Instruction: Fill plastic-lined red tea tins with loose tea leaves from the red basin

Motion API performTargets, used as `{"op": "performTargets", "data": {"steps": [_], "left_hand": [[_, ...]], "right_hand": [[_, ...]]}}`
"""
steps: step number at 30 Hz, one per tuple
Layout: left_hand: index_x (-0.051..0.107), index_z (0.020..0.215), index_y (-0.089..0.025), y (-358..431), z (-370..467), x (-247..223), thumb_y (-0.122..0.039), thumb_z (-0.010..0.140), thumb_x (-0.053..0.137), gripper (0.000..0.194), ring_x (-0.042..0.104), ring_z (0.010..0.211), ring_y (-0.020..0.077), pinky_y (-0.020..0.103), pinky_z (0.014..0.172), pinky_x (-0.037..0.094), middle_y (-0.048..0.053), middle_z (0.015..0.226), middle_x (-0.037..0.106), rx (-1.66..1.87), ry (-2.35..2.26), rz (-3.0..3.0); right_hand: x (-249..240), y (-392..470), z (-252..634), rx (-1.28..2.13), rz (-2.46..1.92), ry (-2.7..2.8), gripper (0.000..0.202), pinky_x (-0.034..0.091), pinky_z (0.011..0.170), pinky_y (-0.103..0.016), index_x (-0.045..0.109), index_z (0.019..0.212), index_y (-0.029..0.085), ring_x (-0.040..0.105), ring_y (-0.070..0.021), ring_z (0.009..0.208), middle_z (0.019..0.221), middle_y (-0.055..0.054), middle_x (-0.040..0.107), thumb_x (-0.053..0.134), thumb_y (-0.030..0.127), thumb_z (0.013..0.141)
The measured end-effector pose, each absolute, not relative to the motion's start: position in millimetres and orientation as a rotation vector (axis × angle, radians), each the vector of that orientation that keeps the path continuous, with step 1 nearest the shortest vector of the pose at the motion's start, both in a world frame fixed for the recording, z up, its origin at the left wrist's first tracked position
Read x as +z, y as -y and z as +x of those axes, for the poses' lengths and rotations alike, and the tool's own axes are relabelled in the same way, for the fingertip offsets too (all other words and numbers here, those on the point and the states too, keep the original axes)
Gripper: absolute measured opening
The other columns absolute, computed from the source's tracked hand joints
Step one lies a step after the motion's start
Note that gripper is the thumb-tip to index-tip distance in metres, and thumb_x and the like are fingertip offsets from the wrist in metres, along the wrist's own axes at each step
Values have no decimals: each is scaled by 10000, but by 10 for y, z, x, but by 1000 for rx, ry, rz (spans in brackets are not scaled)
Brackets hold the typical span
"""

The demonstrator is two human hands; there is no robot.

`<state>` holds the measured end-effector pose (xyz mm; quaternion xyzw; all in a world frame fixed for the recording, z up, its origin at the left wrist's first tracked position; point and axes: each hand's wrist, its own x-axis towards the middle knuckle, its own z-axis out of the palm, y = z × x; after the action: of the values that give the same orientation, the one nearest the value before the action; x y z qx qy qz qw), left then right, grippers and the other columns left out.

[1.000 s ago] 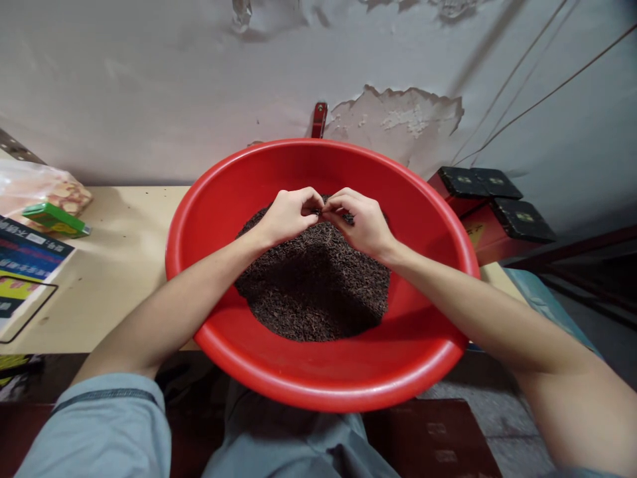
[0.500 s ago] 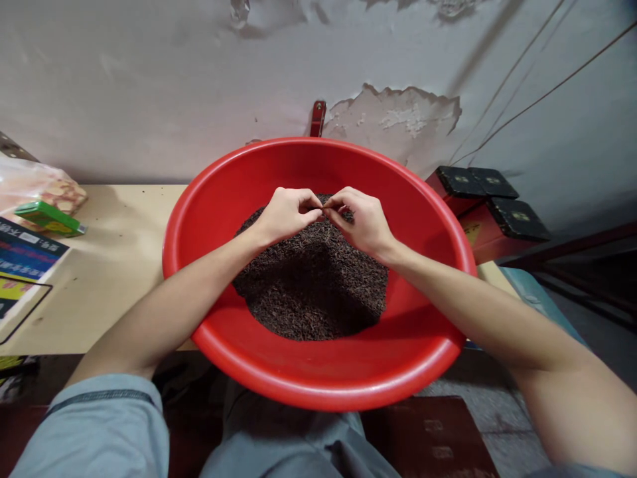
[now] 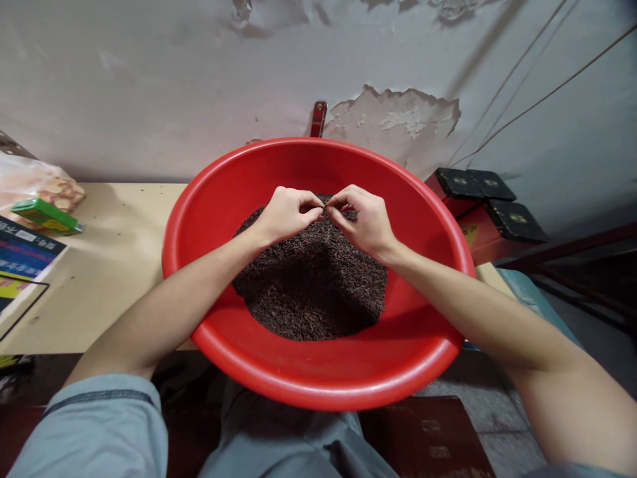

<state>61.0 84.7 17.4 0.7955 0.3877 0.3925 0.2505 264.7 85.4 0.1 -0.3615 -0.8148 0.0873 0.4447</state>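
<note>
Hands: While our left hand [image 3: 287, 214] and right hand [image 3: 364, 222] face each other, each brings thumb and fingertips together in a fine pinch, the tips meeting or nearly so; we cannot tell whether a piece is caught between them.
Dark pieces: Below our fingers the loose dark pieces [image 3: 308, 289] lie heaped in the middle of the basin, reaching from under our hands at twelve o'clock down towards six.
Single piece: We judge it very light, dry and brittle, apt to snap or crumble under a hard squeeze, so we favour a soft fingertip hold near its middle.
Heap: Taken together, we expect it to shift and slide like coarse grain; a cupped palm suits it better than a pinch.
Red basin: The red basin [image 3: 328, 393] surrounds the heap; its wall looks smooth and likely slippery, probably with some flex, and loaded it may feel heavy, so we would grip the rolled rim at three and nine o'clock.
Around it: On the table [image 3: 119, 265], we see a green box [image 3: 47, 216] at nine o'clock and black-topped tins [image 3: 515, 222] at two.
</note>
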Motion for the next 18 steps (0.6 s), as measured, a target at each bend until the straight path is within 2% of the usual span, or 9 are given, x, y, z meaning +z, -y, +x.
{"op": "performTargets", "data": {"steps": [7,18], "left_hand": [[834,899,-193,-852,608,150,-122,887,682,168,790,848,176,313,871,596,34,901,843,1061,-1108,2204],[812,817,-157,-815,669,143,-166,867,684,137,737,710,153,262,695,569,38,780,812,1054,-1117,2054]], "right_hand": [[-10,-861,2651,224,-828,2025,53,590,711,-359,734,928,218,681,-181,772,888,-46,745,694,252,935],[-70,-884,2653,142,-799,2026,69,565,702,-336,655,901,227,638,-163,764,885,-30,696,647,230,969]]}}
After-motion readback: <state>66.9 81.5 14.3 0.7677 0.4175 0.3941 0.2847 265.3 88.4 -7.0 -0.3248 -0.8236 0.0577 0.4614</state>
